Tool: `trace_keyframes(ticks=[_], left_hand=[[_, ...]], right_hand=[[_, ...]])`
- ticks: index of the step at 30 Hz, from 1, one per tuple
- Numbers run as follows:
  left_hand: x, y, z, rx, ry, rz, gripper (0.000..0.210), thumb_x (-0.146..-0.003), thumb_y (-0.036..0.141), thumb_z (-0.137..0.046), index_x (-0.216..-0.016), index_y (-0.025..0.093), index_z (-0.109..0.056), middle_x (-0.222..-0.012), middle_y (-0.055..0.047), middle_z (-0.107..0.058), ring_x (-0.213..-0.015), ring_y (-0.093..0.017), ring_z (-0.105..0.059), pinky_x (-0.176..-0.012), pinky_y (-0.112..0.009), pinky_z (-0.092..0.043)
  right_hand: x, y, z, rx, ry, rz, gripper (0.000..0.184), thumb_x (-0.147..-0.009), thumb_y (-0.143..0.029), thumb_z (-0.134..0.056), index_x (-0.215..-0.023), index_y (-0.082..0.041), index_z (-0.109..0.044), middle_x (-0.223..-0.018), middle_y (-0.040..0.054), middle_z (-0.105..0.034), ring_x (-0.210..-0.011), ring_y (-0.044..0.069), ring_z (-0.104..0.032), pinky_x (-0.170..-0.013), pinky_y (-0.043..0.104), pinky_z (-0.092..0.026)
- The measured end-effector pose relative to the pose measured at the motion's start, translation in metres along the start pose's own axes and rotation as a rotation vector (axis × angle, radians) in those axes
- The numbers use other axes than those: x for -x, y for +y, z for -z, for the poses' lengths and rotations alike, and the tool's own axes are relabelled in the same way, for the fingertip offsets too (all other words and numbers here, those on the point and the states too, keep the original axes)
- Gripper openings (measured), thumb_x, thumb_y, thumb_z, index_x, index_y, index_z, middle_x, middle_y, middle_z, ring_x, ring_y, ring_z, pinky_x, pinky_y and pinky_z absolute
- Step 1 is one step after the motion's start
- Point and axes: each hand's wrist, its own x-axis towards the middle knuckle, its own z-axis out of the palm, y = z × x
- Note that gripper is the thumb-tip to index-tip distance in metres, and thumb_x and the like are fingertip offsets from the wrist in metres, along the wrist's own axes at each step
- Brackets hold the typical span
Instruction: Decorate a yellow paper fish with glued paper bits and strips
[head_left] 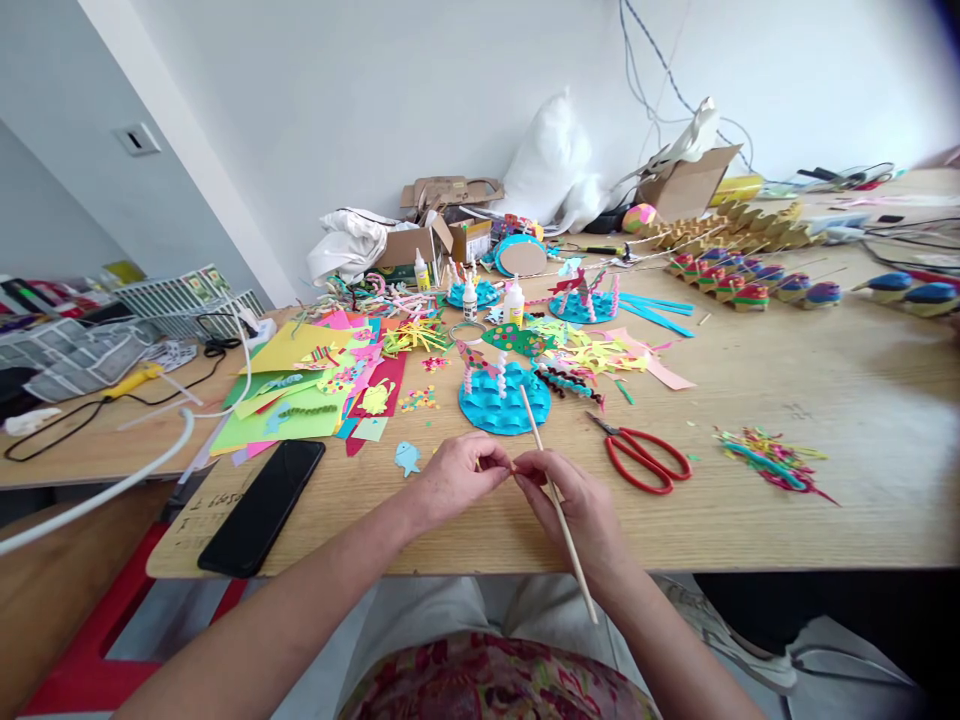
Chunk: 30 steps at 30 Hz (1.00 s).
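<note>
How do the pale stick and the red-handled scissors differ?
The stick is plain and straight; the scissors have looped red handles. The stick is held in the right hand; the scissors lie on the table. Both slant from upper left to lower right.

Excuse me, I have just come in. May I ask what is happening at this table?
A person is doing handicraft at the wooden table. The left hand and right hand meet at a tiny piece, too small to identify. A thin wooden stick lies across the right hand. Just beyond the hands is a round blue craft piece; red-handled scissors lie to the right, untouched.
</note>
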Motion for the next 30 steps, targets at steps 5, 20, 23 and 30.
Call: trace_keyframes(ticks=[5,20,23,30], left_hand=[[0.001,0.005,0.001,-0.041,0.018,-0.006,0.011,-0.074,0.018,-0.054,-0.073,0.015,-0.064,-0.072,0.0,-0.061,-0.064,-0.01,-0.054,-0.056,-0.019,-0.038],[0.017,-0.008,0.033,-0.289,0.099,-0.07,0.005,-0.074,0.012,-0.055,-0.071,0.015,-0.058,-0.07,0.001,-0.058,-0.068,-0.011,-0.053,-0.06,-0.02,-0.039],[0.03,-0.021,0.042,-0.418,0.14,-0.094,0.008,-0.078,0.012,-0.051,-0.072,0.015,-0.055,-0.073,0.0,-0.058,-0.073,-0.013,-0.054,-0.067,-0.024,-0.041],[0.059,-0.039,0.028,-0.541,0.113,-0.178,0.014,-0.081,0.008,-0.045,-0.084,0.015,-0.056,-0.085,-0.003,-0.06,-0.085,-0.016,-0.053,-0.078,-0.028,-0.043]], right_hand=[[-0.002,0.001,-0.004,0.031,0.005,0.012,0.009,-0.079,-0.012,-0.047,-0.078,-0.016,-0.054,-0.066,0.0029,-0.061,-0.058,0.013,-0.058,-0.054,0.021,-0.045],[-0.021,-0.003,-0.019,0.036,-0.137,0.022,0.011,-0.079,-0.01,-0.046,-0.084,-0.016,-0.054,-0.074,0.0052,-0.062,-0.067,0.015,-0.058,-0.06,0.023,-0.043],[-0.028,0.0,-0.017,0.066,-0.258,0.053,0.01,-0.079,-0.009,-0.047,-0.083,-0.016,-0.053,-0.075,0.0049,-0.062,-0.068,0.015,-0.057,-0.059,0.023,-0.042],[-0.042,0.008,-0.019,0.089,-0.552,0.134,0.01,-0.082,-0.011,-0.043,-0.08,-0.016,-0.051,-0.074,0.0031,-0.059,-0.068,0.014,-0.054,-0.06,0.022,-0.038]])
